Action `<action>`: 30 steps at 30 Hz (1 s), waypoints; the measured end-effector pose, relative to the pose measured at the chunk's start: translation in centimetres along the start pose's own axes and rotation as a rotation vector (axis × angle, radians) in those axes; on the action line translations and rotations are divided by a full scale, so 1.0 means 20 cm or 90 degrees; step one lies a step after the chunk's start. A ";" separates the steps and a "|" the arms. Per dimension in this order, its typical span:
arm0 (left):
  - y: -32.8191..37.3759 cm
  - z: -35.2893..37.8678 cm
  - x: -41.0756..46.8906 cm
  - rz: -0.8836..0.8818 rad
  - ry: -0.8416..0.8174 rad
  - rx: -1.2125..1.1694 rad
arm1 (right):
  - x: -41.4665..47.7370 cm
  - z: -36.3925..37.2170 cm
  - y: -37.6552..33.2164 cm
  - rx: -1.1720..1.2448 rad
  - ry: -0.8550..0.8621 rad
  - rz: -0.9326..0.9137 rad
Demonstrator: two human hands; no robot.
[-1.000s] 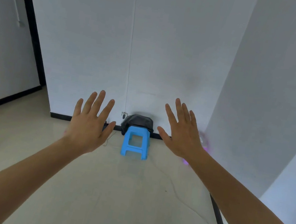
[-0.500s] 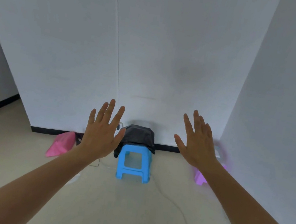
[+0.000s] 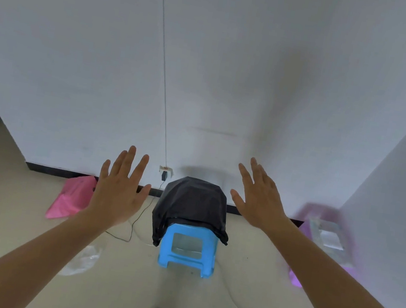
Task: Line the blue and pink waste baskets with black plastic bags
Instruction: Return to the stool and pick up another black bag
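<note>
White walls backed a bag-draped stool [image 3: 188,250] at centre frame; both hands [image 3: 119,191] [image 3: 259,202] hung spread, empty; floor cord [image 3: 132,225] risked tripping.

We were in what looked like a bare, unfurnished room of a home or flat. Plain white walls [image 3: 237,66] met a pale tiled floor [image 3: 13,217] along a black skirting board [image 3: 60,172]. A socket [image 3: 166,171] sat low on the wall, with a cable [image 3: 136,220] trailing over the floor, and a small blue plastic stool [image 3: 187,252] stood near the wall.
</note>
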State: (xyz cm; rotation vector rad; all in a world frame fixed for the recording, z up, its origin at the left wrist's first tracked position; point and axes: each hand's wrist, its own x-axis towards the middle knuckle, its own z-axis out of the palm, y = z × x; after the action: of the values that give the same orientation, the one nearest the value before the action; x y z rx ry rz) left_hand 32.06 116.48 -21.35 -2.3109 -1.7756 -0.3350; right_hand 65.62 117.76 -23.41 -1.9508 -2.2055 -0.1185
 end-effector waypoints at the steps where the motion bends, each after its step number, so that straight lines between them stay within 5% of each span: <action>1: -0.04 0.11 0.13 -0.002 -0.015 -0.012 | 0.13 0.09 0.01 0.000 -0.016 0.006; 12: -0.20 1.37 1.13 -0.014 -0.304 -0.004 | 1.03 1.13 0.20 0.047 -0.251 0.138; 23: 0.04 2.81 0.83 -0.199 -0.437 -0.125 | 0.87 2.57 0.25 0.199 -0.391 0.246; 30: 0.07 2.87 0.77 -0.202 -0.396 -0.105 | 0.82 2.66 0.35 0.144 -0.356 0.224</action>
State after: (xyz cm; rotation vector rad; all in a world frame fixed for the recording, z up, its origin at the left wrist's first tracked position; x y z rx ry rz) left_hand 40.21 147.54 -71.37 -2.4092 -2.4961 0.2372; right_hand 65.81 144.62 -72.74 -2.3994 -1.9801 0.7771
